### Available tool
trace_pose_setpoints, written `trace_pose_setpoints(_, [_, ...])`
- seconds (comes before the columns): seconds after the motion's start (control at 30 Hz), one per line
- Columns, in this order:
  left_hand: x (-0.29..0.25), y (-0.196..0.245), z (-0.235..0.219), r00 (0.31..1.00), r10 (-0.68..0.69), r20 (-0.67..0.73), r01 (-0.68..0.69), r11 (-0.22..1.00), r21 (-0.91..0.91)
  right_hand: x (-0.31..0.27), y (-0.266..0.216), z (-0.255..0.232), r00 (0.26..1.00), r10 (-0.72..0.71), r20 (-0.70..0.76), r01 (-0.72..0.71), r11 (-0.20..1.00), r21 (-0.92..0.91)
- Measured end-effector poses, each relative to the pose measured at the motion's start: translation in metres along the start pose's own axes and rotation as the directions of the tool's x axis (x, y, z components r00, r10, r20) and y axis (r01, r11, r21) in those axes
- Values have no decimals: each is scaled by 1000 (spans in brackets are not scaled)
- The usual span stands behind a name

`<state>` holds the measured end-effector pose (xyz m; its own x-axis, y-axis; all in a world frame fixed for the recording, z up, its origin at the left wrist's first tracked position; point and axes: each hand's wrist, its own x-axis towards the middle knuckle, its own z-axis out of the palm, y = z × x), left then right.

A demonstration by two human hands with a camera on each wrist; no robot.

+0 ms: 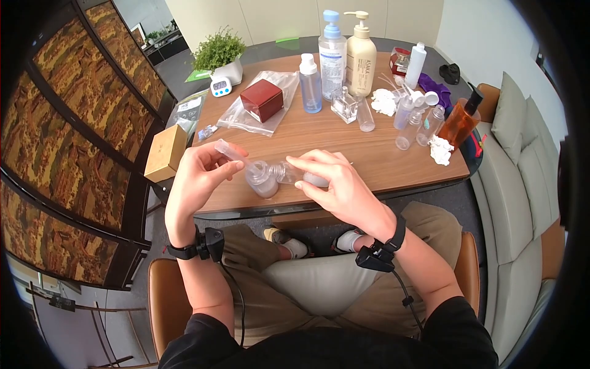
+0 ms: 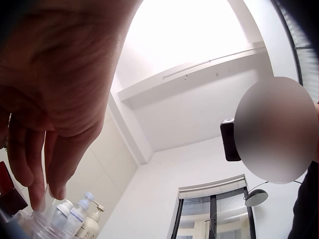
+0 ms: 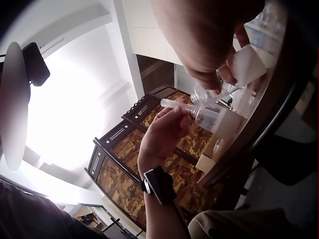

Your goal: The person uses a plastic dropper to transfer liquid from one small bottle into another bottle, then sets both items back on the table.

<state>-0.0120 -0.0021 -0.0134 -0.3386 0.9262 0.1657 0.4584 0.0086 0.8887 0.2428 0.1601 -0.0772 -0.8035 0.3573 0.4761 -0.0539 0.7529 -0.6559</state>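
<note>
A translucent tube (image 1: 228, 150) is pinched in my left hand (image 1: 200, 175), its lower end at the mouth of a wide bottle (image 1: 263, 183) by the table's front edge. My right hand (image 1: 344, 184) grips a clear bottle (image 1: 287, 174) lying tilted, its threaded neck beside the wide bottle's mouth; whether they touch I cannot tell. The right wrist view shows the tube (image 3: 174, 104), the standing bottle (image 3: 227, 122) and the frosted base (image 3: 250, 64) of the gripped bottle under my right hand (image 3: 209, 40). My left hand (image 2: 60, 84) partly hides the bottles in the left wrist view.
Behind my hands are a red box (image 1: 262, 100) on a plastic bag, a blue bottle (image 1: 311, 86), pump bottles (image 1: 361, 58) and a glass bottle (image 1: 345, 106). Several small bottles, crumpled tissue (image 1: 441, 150) and an amber bottle (image 1: 460, 123) stand right. A cardboard box (image 1: 166, 154) is at left.
</note>
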Motion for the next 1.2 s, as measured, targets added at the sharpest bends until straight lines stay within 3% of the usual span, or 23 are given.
trace_pose_setpoints(0.17, [0, 0, 0, 1000, 3, -6, -3, 1000, -5, 0, -2, 2, 994, -75, -84, 72, 997, -32])
trace_pose_setpoints(0.27, [0, 0, 0, 1000, 8, -6, -8, 999, 31, -1, 0, 1, 1000, 1, -12, -1, 1000, -13])
trace_pose_setpoints(0.67, [-1, 1, -4, 999, -43, 18, 41, 996, 74, -2, 0, 1, 1000, -19, -10, 19, 999, -26])
trace_pose_setpoints(0.77, [-1, -2, -3, 999, -39, 5, 38, 992, 122, -2, 0, 1, 1000, -14, -3, 14, 1000, -24])
trace_pose_setpoints(0.83, [-1, -6, 1, 996, 66, -54, -61, 994, 86, -1, 0, 1, 999, -29, -14, 29, 999, -26])
trace_pose_setpoints(1.17, [-1, -3, 2, 994, 82, -76, -72, 988, 134, -1, 3, 5, 994, -83, -70, 80, 996, -46])
trace_pose_setpoints(1.2, [-2, 0, 0, 998, 34, -56, -25, 987, 157, -1, 3, 5, 994, -84, -71, 81, 996, -45])
